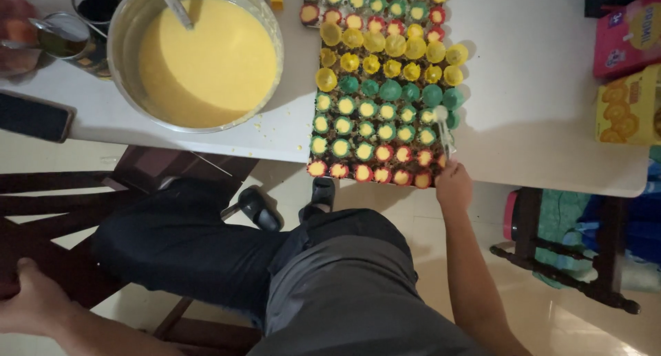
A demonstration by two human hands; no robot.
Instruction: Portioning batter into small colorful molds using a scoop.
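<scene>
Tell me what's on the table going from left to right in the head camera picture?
Black phone → dark jars → big metal bowl of yellow batter → tray of red, yellow and green cups → spoon in the right hand → pink box above yellow box.

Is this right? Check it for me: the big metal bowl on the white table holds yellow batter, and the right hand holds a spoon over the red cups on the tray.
Not quite. The head view shows the right hand holding the spoon over the green cups, not the red ones. The rest stands: the big metal bowl on the white table holds yellow batter.
</scene>
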